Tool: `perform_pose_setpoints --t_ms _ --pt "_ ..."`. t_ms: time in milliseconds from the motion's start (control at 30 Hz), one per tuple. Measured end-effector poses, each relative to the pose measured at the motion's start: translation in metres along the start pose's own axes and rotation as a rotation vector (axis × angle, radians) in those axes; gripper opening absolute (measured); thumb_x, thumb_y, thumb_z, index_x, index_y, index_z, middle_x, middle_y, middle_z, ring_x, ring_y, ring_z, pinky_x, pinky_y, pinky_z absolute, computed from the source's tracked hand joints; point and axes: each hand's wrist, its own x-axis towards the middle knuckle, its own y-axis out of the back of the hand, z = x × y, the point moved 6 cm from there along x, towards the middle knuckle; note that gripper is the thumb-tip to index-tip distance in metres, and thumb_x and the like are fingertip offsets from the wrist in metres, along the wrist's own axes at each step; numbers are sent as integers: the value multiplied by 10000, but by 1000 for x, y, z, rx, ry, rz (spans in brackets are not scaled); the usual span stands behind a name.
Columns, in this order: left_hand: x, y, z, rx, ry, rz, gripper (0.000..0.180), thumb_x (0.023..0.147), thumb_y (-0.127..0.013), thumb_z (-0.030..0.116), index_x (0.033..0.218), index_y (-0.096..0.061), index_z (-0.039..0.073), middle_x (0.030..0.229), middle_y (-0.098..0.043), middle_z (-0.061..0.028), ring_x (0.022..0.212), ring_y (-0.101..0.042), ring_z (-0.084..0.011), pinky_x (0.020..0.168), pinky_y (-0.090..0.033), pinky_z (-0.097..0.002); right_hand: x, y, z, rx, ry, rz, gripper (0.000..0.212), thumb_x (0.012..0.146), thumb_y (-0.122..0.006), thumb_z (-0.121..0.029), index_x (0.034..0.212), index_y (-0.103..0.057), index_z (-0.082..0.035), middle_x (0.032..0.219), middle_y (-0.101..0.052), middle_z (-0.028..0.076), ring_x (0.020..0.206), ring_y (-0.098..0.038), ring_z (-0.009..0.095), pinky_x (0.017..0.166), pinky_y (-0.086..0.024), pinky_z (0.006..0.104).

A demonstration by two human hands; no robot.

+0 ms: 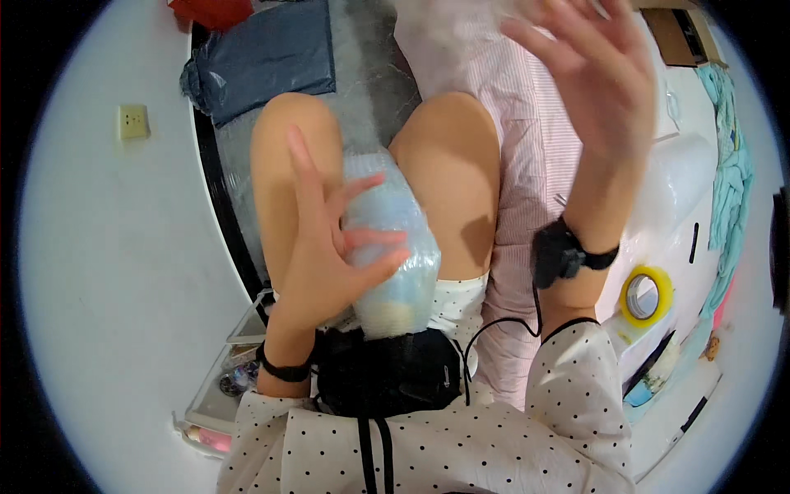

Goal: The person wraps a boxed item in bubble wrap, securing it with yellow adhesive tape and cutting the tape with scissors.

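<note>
A bundle in clear bubble wrap (393, 272) lies between my thighs, with pale blue and beige showing through; the item inside cannot be made out. Spread over its left side is my left hand (333, 235), fingers apart and not closed round it. Whether the fingertips touch the wrap is hard to tell. Raised at the upper right, above the pink striped bedding (527, 156), my right hand (597, 70) has its fingers apart and slightly blurred. No held object shows in it. Against my waist rests a black pouch (387, 375), just below the bundle.
A dark grey plastic mailing bag (271, 62) lies beyond my left knee. To the right are a yellow-rimmed tape roll (645, 297), clear plastic wrap (679, 177), teal cloth (728, 181) and a cardboard box (679, 37). A rack (218, 395) stands lower left, by the wall. A black cable (502, 321) runs from my right wrist.
</note>
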Motion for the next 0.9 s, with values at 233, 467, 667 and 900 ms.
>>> perform_pose_setpoints --t_ms 233,467,667,900 --pt "-30 -2 -23 80 35 -17 1149 648 -717 -118 1457 76 77 1499 -101 -136 1142 -519 -257 852 -533 -338 -74 -58 67 298 -602 -141 421 770 -672 64 1121 -465 -43 926 -564 43 871 -606 128 778 -511 252" --pt "-13 -1 -16 202 -49 -169 1146 641 -749 -80 1458 42 55 1484 -132 -175 1134 -524 -279 849 -537 -348 -99 -61 90 436 -905 -20 397 788 -670 45 1117 -473 -56 943 -552 19 855 -594 118 749 -518 261" --pt "-14 0 -11 257 -133 -161 1172 622 -782 -48 1459 31 61 1523 2 -148 1261 -393 -343 838 -547 -366 -107 -54 108 65 -809 -24 433 730 -741 13 1081 -500 -66 910 -523 -11 814 -546 93 725 -483 236" --pt "-13 1 -13 243 -127 -146 1202 599 -791 -49 1466 29 93 1530 25 -128 1321 -305 -368 859 -531 -386 -114 -58 111 25 -843 -53 530 676 -739 94 1121 -494 -55 938 -483 -7 844 -474 92 793 -448 228"
